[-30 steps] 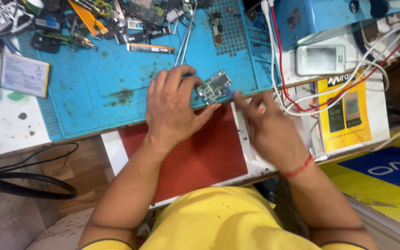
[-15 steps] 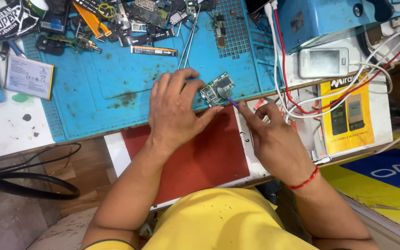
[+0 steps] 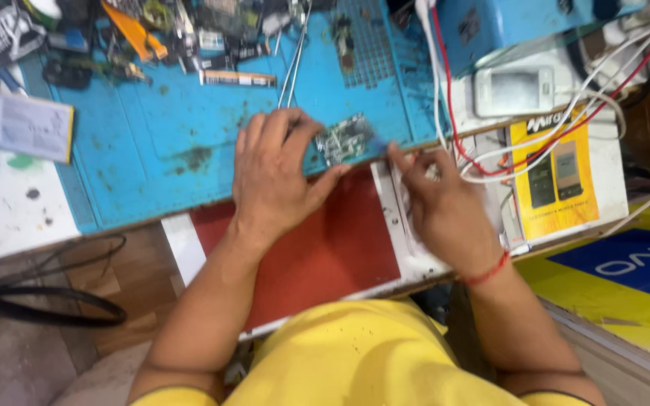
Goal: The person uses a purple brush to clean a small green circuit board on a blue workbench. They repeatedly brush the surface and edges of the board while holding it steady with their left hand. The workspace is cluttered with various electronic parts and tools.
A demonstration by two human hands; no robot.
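The circuit board [image 3: 344,139] lies on the work mat [image 3: 189,143], at its near edge. The left hand [image 3: 276,177] rests on the mat just left of the board, touching it. The right hand [image 3: 445,210] sits to the right, nearer, over a tray [image 3: 317,256] before the mat. Tweezers [image 3: 293,56] lie farther off on the mat. A phone [image 3: 513,90] lies far right among cables [image 3: 566,124].
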